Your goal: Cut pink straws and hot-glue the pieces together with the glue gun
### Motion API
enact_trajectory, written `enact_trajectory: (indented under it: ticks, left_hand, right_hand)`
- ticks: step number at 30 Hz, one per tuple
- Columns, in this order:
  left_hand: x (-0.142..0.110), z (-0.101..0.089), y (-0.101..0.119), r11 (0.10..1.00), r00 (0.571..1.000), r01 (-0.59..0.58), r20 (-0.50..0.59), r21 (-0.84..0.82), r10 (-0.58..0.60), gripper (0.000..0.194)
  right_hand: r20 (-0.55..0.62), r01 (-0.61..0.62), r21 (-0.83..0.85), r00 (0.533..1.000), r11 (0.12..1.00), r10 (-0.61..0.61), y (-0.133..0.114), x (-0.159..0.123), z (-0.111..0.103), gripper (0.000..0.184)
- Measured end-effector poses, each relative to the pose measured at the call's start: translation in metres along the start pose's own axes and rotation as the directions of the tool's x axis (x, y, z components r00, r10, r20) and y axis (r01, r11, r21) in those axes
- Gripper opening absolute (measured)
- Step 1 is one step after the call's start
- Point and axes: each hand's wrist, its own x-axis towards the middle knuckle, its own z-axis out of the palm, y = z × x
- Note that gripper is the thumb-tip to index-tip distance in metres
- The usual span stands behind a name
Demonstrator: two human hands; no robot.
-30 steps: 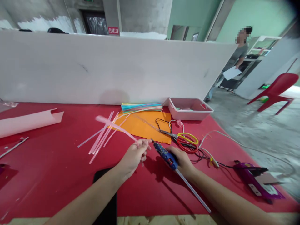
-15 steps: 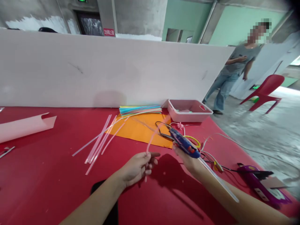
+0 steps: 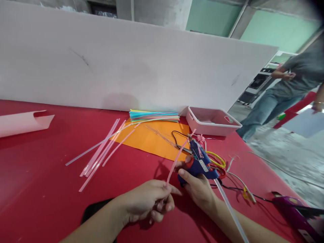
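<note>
Pinched in my left hand (image 3: 154, 199) is a thin pink strip (image 3: 177, 158), which slants up and away to the right. My right hand (image 3: 196, 184) grips a blue hot glue gun (image 3: 201, 162) by its handle, fingers around the orange trigger area. A long clear glue stick (image 3: 231, 207) sticks out of the gun's back end. The nozzle is close to the upper part of the strip; whether they touch I cannot tell. Behind the gun lie scissors with red handles (image 3: 220, 172), partly hidden, and a small pink flower (image 3: 200, 138).
Pink strips (image 3: 103, 148) lie left on the red table (image 3: 50, 206). A bundle of coloured strips (image 3: 153, 115) rests by orange paper (image 3: 152, 141). Further right are a pink basket (image 3: 215, 126), yellow coil (image 3: 219, 158), cables and a purple power strip (image 3: 296, 216). A person (image 3: 291, 81) stands beyond the white panel (image 3: 152, 67).
The glue gun has turned more upright and come alongside the pink strip, near its upper end. My view has tilted downward. The person at the right appears nearer.
</note>
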Motion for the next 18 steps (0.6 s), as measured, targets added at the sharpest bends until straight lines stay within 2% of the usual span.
enact_trajectory:
  ticks: [5, 7, 14, 18]
  left_hand:
    - [-0.003, 0.006, 0.000, 0.998, 0.999, 0.049, -0.005, 0.042, -0.048, 0.034]
    - [-0.003, 0.006, 0.000, 0.997, 0.999, 0.050, -0.020, 0.056, -0.049, 0.035]
    - [0.000, -0.003, 0.004, 0.995, 0.986, -0.096, -0.135, 0.024, 0.098, 0.023]
    - [-0.003, -0.005, 0.007, 0.997, 0.990, -0.081, -0.115, 0.006, 0.081, 0.037]
  right_hand:
    - [0.022, -0.188, 0.242, 0.982, 0.952, 0.189, -0.016, -0.002, 0.017, 0.035]
    - [0.022, -0.219, 0.309, 0.974, 0.926, 0.224, -0.022, -0.002, 0.022, 0.037]
    - [-0.142, -0.138, 0.454, 0.964, 0.880, 0.224, -0.023, 0.009, 0.020, 0.037]
    - [-0.145, -0.138, 0.489, 0.961, 0.861, 0.237, -0.025, 0.014, 0.018, 0.041]
